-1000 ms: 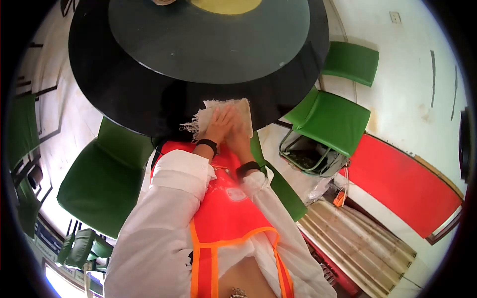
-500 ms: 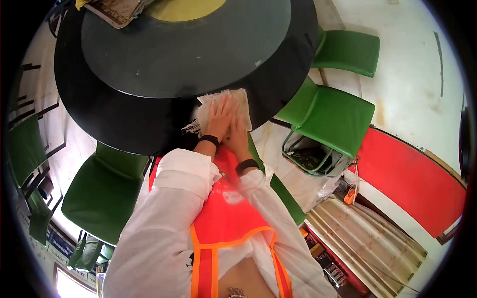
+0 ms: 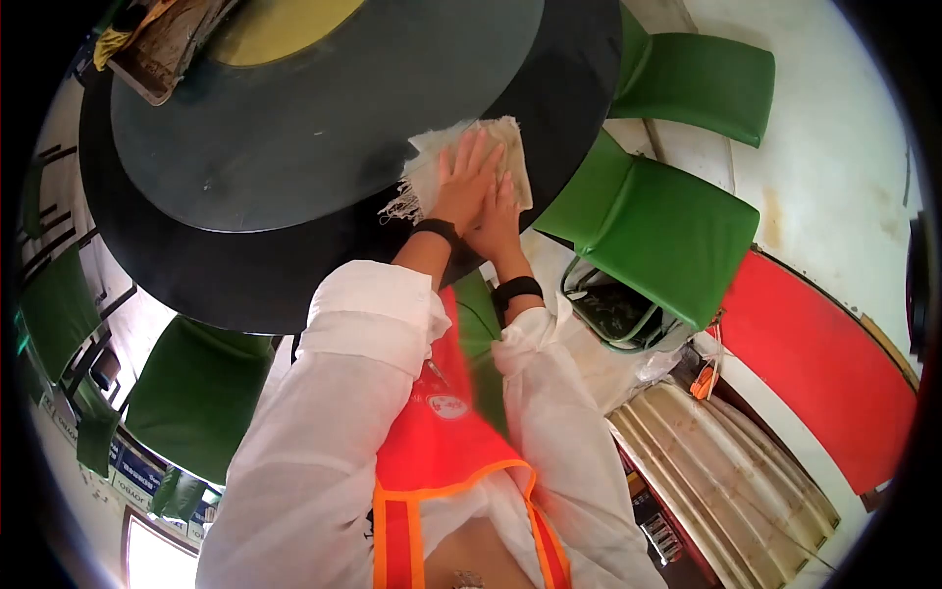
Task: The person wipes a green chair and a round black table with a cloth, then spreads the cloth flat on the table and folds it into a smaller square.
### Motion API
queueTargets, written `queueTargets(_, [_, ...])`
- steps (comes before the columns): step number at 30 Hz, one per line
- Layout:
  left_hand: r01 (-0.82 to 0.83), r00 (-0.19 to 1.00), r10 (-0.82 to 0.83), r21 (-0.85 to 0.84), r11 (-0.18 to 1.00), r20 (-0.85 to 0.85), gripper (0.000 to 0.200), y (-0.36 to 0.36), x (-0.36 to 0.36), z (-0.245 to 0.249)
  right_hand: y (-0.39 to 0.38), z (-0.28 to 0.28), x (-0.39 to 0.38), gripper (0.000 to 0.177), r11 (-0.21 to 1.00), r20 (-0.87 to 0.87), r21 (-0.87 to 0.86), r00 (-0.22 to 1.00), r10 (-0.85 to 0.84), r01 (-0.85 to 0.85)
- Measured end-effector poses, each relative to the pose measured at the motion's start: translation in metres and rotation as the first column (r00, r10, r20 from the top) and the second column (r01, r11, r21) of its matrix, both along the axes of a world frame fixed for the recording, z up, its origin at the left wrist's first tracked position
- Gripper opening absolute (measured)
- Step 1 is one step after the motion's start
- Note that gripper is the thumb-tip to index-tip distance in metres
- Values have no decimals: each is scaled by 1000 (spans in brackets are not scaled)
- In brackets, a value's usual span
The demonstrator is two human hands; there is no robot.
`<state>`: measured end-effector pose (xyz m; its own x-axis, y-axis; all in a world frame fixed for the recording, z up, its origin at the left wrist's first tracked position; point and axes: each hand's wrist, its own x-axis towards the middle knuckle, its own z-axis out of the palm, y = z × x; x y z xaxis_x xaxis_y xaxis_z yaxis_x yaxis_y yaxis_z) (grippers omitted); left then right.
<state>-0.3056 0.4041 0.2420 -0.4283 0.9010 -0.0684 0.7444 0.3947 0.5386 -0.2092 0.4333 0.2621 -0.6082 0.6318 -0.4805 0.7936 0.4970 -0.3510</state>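
A frayed beige cloth lies spread near the right front edge of the round black table, partly over the grey turntable. My left hand rests flat on it, fingers stretched forward and slightly apart. Close against it, my right hand also lies flat on the cloth, partly covered by the left one. Both palms press down and neither hand's fingers wrap around anything. The hands hide the middle of the cloth.
A brown tray holding yellow and dark items sits at the far left of the turntable, beside a yellow centre disc. Green chairs ring the table. A red panel and a beige curtain are to the right.
Both hands have slid the cloth forward and to the right across the tabletop, onto the turntable's edge. The view has also turned, and the tray appears lower and further left.
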Motion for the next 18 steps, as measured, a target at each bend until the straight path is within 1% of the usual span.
queueTargets(2, [-20, 1000, 20, 17, 1000, -9, 59, 22, 3, -5, 22, -3, 1, 97, 998, -25, 65, 1000, 13, -12])
queueTargets(3, [-39, 999, 39, 41, 998, -15, 58, 32, 4, -5, 33, -4, 3, 97, 998, -22, 56, 1000, 19, -18])
queueTargets(5, [-30, 999, 29, -3, 1000, -38, 59, 51, 4, -9, 54, -5, 3, 98, 997, -37, 54, 998, 48, -46])
queueTargets(7, [-19, 990, 17, -12, 1000, -139, 61, 65, 2, -6, 65, -8, 1, 99, 995, -38, 84, 998, 55, -52])
queueTargets(8, [15, 985, -36, -124, 992, -167, 63, 70, 2, -4, 70, -8, 1, 100, 995, -44, 87, 998, 53, -49])
queueTargets(11, [42, 977, -70, -142, 989, -200, 65, 77, 1, -14, 74, -12, -1, 102, 994, -55, 103, 998, 41, -35])
queueTargets(13, [51, 974, -77, -126, 991, -214, 66, 77, 0, -8, 74, -13, 3, 102, 994, -60, 111, 998, 28, -21])
queueTargets(15, [57, 967, -82, -108, 992, -239, 67, 65, 1, -7, 71, -14, 3, 104, 990, -46, 125, 997, 68, -62])
queueTargets(17, [118, 944, -116, -13, 993, -308, 67, 56, 2, -19, 59, -10, 8, 104, 991, -25, 113, 997, 77, -74])
queueTargets(18, [120, 943, -116, -5, 993, -312, 67, 48, 1, -15, 50, -8, 14, 104, 993, 6, 87, 997, 81, -81])
